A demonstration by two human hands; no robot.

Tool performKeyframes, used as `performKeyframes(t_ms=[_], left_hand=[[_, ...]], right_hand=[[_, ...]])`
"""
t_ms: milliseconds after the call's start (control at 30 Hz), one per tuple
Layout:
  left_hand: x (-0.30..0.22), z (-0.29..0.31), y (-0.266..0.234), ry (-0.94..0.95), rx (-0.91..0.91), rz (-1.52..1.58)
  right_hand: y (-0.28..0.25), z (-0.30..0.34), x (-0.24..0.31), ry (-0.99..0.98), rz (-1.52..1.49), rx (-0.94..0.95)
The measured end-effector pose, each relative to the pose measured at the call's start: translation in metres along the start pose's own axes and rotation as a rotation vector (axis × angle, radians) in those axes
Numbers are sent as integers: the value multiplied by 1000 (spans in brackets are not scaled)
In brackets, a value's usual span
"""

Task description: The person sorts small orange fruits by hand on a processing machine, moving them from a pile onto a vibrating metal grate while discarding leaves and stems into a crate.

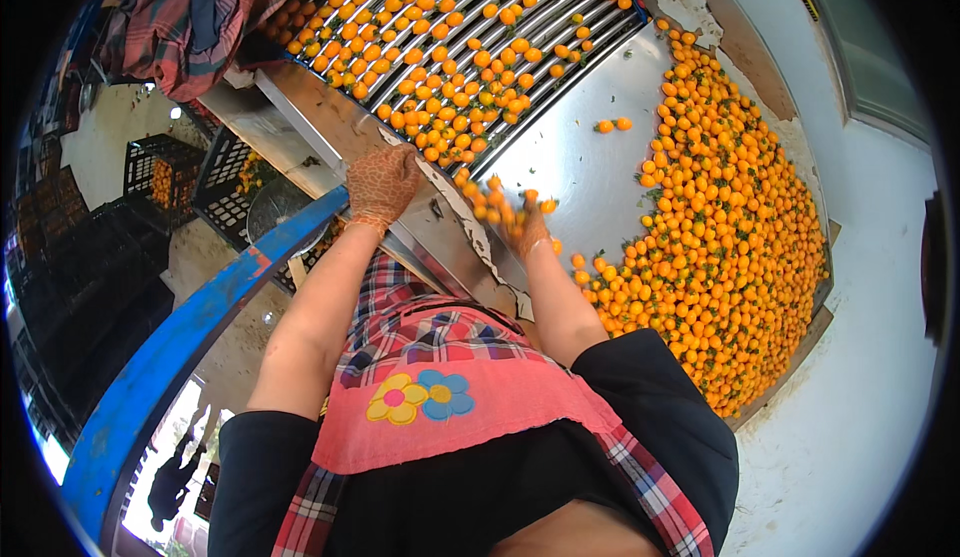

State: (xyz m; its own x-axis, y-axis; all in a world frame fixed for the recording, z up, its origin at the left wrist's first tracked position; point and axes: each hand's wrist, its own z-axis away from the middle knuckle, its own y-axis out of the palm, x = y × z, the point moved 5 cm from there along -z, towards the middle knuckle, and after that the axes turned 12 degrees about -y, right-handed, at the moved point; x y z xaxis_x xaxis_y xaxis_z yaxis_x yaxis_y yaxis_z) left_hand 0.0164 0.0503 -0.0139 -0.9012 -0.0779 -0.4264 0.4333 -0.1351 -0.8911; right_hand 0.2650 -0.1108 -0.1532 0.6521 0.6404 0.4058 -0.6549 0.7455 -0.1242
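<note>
My left hand [382, 185], in a brown patterned glove, is closed at the edge of the metal side panel [335, 122]; whatever its fingers may hold is hidden. My right hand [527, 234], gloved too, is over the near end of the bare metal tray [570, 162]. Motion smears its fingers. Several orange cherry tomatoes [494, 203] are blurred right beside and in front of it. To its right, a big heap of cherry tomatoes [730, 227] with green bits covers the tray's side. More cherry tomatoes [465, 112] lie on the metal roller conveyor [545, 87] ahead.
A blue metal bar [200, 312] slants up from the lower left to my left wrist. Black crates [160, 177] stand on the floor at left, some with fruit. Checked cloth [185, 32] hangs at the upper left. A white wall [885, 227] runs along the right.
</note>
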Motion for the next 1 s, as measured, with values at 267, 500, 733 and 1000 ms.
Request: performKeyframes(t_ms=[267,500,733,1000], left_hand=[[12,6,-1,3,-45,37],[-1,-2,-1,-6,60,-56],[-7,0,-8,69,-23,48],[-5,0,-7,38,-15,48]], right_hand=[[112,-10,117,-633,253,304],[230,40,42,-1520,1997,929],[239,-24,94,-1639,2230,922],[177,-118,234,-988,1770,51]])
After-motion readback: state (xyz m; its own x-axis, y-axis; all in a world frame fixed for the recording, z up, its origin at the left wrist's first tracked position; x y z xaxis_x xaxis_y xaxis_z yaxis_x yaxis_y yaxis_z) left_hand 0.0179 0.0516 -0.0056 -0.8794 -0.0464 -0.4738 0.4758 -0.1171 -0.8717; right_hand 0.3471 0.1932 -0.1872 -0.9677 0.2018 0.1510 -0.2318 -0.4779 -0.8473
